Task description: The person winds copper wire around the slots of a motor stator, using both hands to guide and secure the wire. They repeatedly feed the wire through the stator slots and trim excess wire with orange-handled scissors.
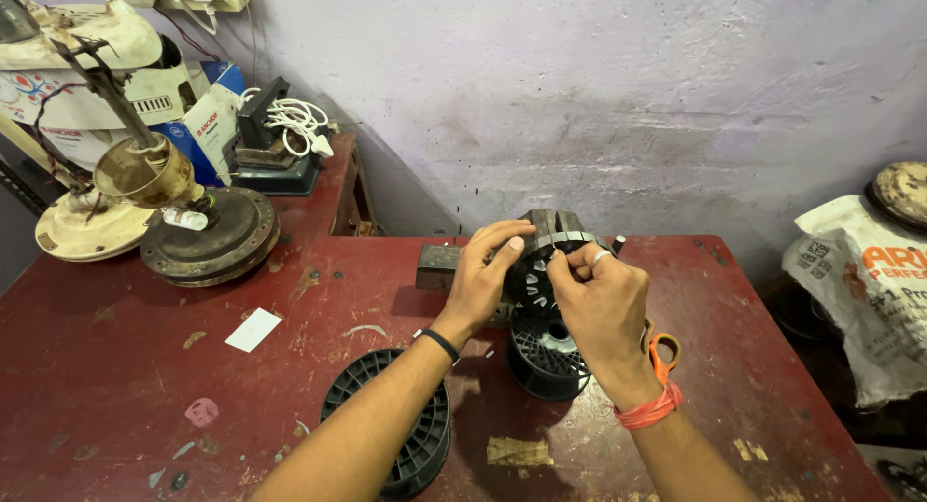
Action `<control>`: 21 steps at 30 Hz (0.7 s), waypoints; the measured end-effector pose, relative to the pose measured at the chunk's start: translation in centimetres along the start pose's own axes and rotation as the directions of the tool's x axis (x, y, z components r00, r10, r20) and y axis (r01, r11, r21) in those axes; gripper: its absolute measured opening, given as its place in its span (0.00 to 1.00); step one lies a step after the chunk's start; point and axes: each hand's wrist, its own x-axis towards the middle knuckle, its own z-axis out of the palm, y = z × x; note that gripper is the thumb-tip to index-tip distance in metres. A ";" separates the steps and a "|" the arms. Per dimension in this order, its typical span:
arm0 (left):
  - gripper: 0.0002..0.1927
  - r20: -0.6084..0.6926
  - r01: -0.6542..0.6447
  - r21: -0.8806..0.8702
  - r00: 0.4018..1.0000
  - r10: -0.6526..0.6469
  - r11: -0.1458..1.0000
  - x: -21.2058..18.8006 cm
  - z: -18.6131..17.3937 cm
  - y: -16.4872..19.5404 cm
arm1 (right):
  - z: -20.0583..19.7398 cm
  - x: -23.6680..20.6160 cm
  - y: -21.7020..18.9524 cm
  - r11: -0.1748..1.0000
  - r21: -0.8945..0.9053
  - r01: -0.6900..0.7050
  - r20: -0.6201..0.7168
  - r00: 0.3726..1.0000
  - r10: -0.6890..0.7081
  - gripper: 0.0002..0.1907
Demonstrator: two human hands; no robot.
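Slotted motor core [553, 234] is gripped upright by left hand [483, 275], steadied above bench [319, 309]; right hand [601, 294] fingers pinched at its slots.

1. Light is soft, even and moderately bright, with no glare or blown-out patches.
2. It falls from above and a little ahead; the left hand [480, 282] and right hand [601, 304] cast a diffuse shadow toward the viewer on the red table [145, 367].
3. Focus is sharp around the grip.
4. Wide-angle distortion bends the table edges and stretches the frame's corners.
5. The far right corner sits dim.
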 end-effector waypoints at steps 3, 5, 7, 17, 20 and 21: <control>0.16 0.014 -0.022 0.006 1.000 0.022 1.000 0.2 0.2 -0.5 | 0.1 -0.4 0.2 1.000 -0.001 0.010 -0.020 1.000 -0.010 0.11; 0.16 0.025 -0.027 0.000 0.999 0.027 1.000 0.3 0.4 -0.6 | 0.2 -0.5 0.4 1.000 0.021 0.005 -0.027 1.000 -0.005 0.10; 0.15 0.005 0.000 -0.044 1.000 0.000 0.999 0.3 0.5 -0.4 | 0.5 -0.6 0.7 1.000 0.027 0.007 -0.037 0.999 -0.006 0.11; 0.10 -0.073 -0.277 0.300 0.948 0.311 0.913 -0.5 0.3 3.0 | 1.3 -0.5 1.3 0.999 -0.002 0.052 -0.099 0.994 -0.052 0.11; 0.14 -0.001 -0.254 0.240 0.965 0.262 0.937 -0.4 0.3 3.0 | 1.4 -0.5 1.1 0.999 -0.013 0.033 -0.091 0.995 -0.034 0.11; 0.16 0.007 -0.229 0.216 0.973 0.233 0.949 -0.3 0.3 2.9 | 1.4 -0.5 1.1 0.999 -0.009 0.031 -0.087 0.996 -0.032 0.11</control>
